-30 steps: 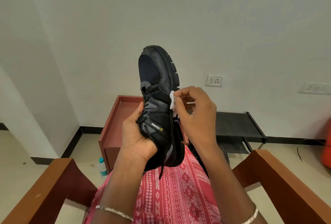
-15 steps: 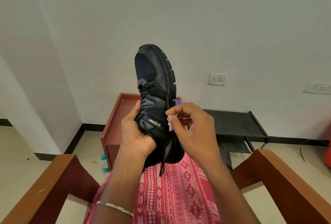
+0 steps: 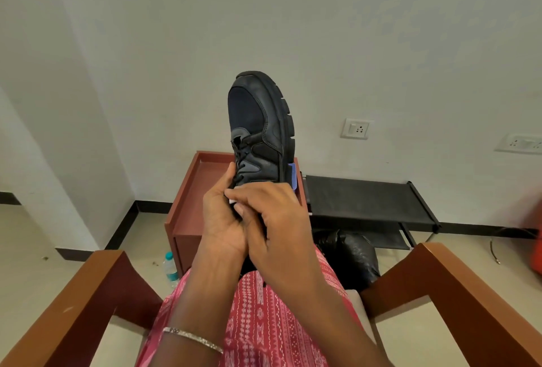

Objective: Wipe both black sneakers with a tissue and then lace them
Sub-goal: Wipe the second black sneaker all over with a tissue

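The left hand (image 3: 220, 220) gripped the sneaker (image 3: 261, 131) by its rear, holding it toe-up over the lap (image 3: 264, 322). The right hand (image 3: 278, 225) pinched a scrap of tissue (image 3: 232, 201) against its side, both hands touching. I judged the tissue might snag on the laces (image 3: 242, 158) and tear, or the sneaker slip from that single grip.

Heel of sneaker (image 3: 261, 120) hidden behind hands (image 3: 272, 225) — tissue (image 3: 233, 201) mostly covered.
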### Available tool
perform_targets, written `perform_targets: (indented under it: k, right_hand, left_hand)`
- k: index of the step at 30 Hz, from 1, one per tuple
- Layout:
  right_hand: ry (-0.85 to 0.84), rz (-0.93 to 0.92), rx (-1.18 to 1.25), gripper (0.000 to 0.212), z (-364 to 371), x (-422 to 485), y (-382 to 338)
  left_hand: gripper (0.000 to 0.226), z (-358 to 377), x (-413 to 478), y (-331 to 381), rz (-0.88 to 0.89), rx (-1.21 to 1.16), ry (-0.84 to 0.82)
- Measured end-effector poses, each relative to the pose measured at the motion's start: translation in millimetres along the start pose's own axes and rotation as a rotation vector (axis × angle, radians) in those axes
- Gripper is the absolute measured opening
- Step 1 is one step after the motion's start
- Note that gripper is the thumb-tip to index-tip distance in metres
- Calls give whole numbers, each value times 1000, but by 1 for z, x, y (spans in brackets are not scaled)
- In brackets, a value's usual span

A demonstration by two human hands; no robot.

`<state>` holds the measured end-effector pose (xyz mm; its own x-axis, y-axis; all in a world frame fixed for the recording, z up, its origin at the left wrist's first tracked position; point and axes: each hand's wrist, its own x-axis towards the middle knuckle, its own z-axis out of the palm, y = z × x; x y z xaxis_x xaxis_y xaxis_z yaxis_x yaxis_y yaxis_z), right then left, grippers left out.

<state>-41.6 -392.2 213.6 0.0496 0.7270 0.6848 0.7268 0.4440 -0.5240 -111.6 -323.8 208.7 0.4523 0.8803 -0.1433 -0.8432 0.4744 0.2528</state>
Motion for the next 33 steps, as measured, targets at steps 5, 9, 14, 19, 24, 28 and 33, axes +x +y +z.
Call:
perform_targets:
  k: [5, 9, 14, 19, 24, 28, 33]
  right_hand:
    - [4, 11, -8, 23, -11, -25, 6]
    - [33, 68, 35, 23, -21, -19, 14]
    - [167, 159, 109, 20, -19, 2, 21]
    - [-34, 152, 159, 13, -25, -26, 19]
    - [-92, 140, 116, 19, -25, -22, 22]
    - [62, 144, 106, 19, -25, 4, 24]
    - [-6, 256, 236, 22, -29, -9, 28]
  left_hand:
    - [53, 3, 0, 3, 37, 29, 0]
    - [43, 6, -2, 4, -17, 15, 1]
    - [43, 7, -1, 1, -48, -13, -38]
    - [37, -1, 3, 12, -11, -67, -58]
    - [38, -3, 6, 13, -10, -68, -43]
    - [45, -1, 4, 8, -71, -78, -59]
    - [50, -4, 4, 13, -67, -103, -57]
